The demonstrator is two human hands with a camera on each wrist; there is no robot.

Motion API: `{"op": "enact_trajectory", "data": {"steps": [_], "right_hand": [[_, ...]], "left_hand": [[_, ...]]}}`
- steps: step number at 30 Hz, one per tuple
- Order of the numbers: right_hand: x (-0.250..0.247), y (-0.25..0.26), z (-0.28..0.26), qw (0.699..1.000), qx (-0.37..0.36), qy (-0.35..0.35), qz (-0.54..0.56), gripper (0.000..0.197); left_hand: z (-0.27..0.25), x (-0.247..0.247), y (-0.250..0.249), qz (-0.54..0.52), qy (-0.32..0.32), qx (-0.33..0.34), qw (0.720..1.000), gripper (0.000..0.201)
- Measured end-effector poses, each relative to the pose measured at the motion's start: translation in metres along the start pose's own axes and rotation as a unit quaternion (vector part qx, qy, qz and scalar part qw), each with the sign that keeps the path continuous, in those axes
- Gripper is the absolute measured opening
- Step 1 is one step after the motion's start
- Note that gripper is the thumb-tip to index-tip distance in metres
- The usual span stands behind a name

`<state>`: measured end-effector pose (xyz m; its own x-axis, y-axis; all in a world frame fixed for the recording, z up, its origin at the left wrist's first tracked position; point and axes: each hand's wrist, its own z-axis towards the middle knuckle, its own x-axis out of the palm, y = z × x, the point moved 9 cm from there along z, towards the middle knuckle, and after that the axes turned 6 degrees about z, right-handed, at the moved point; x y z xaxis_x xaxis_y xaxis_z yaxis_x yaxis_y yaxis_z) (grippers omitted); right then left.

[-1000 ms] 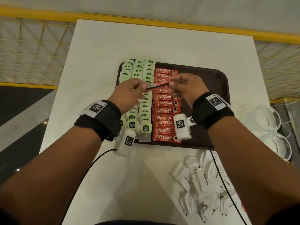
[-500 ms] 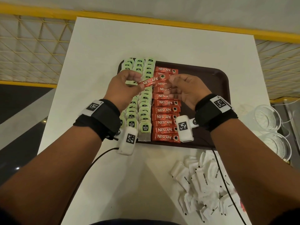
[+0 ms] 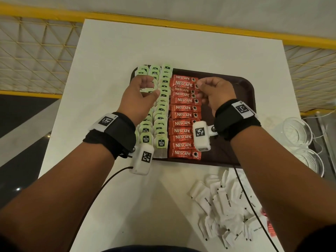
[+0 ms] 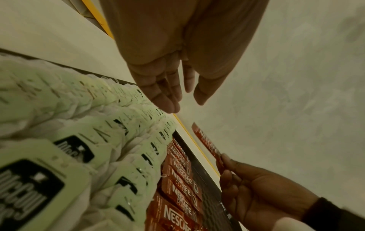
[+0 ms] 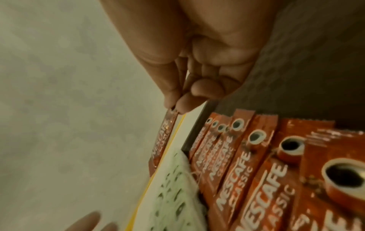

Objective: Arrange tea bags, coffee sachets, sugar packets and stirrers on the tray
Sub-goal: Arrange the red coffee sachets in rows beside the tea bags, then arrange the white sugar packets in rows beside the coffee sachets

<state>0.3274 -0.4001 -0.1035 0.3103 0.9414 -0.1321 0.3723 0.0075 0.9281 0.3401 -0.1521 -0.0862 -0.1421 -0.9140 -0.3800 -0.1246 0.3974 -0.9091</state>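
I see my right hand (image 3: 212,93) pinching one coffee sachet (image 5: 164,137) by its end, long axis across the column (image 3: 184,115) below; left hand (image 3: 140,95) released, empty.

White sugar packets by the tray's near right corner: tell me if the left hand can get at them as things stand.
Probably yes. The left hand is open and holds nothing, and the white sugar packets lie uncovered on the table. It would have to cross under the right forearm, and a black cable trails over the pile.
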Motion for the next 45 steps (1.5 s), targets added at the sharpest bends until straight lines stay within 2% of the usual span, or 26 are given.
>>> {"op": "enact_trajectory", "data": {"steps": [3, 11, 15, 18, 21, 24, 30, 34, 37, 40, 42, 45], "right_hand": [[-0.012, -0.011, 0.012, 0.996, 0.013, -0.036, -0.075, 0.006], [-0.009, -0.028, 0.021, 0.984, 0.038, -0.047, -0.166, 0.019], [-0.015, -0.019, 0.02, 0.976, 0.016, -0.07, -0.205, 0.028], [-0.028, -0.008, 0.009, 0.973, -0.014, -0.087, -0.215, 0.024], [-0.043, -0.003, -0.014, 0.971, -0.036, -0.085, -0.22, 0.02], [-0.054, -0.003, -0.049, 0.972, -0.05, -0.053, -0.223, 0.021], [-0.082, -0.012, -0.14, 0.969, -0.05, 0.035, -0.241, 0.016], [-0.11, -0.026, -0.192, 0.964, -0.036, 0.079, -0.251, 0.012], [-0.131, -0.043, -0.223, 0.946, -0.055, 0.091, -0.305, 0.009], [-0.152, -0.071, -0.243, 0.924, -0.039, 0.11, -0.363, 0.012], [-0.164, -0.09, -0.255, 0.893, -0.022, 0.117, -0.434, 0.021], [-0.176, -0.113, -0.265, 0.852, 0.001, 0.123, -0.51, 0.038]], "left_hand": [[-0.004, -0.004, 0.005, 0.021, -0.005, -0.007, 1.0, 0.031], [-0.019, -0.012, 0.018, 0.034, -0.008, -0.023, 0.999, 0.029], [-0.026, -0.016, 0.018, 0.038, -0.008, -0.021, 0.999, 0.027], [-0.033, -0.016, 0.016, 0.037, -0.007, -0.021, 0.999, 0.025], [-0.047, -0.009, 0.006, 0.041, 0.005, -0.02, 0.999, 0.022], [-0.065, 0.006, -0.007, 0.051, 0.033, -0.012, 0.998, 0.019], [-0.117, 0.06, -0.044, 0.102, 0.118, 0.062, 0.986, 0.013], [-0.158, 0.103, -0.044, 0.163, 0.198, 0.096, 0.962, 0.012], [-0.191, 0.131, -0.033, 0.207, 0.261, 0.098, 0.938, 0.012], [-0.218, 0.155, -0.018, 0.27, 0.304, 0.103, 0.908, 0.013], [-0.231, 0.168, -0.01, 0.312, 0.316, 0.104, 0.89, 0.015], [-0.237, 0.177, 0.003, 0.346, 0.3, 0.089, 0.885, 0.021]]}}
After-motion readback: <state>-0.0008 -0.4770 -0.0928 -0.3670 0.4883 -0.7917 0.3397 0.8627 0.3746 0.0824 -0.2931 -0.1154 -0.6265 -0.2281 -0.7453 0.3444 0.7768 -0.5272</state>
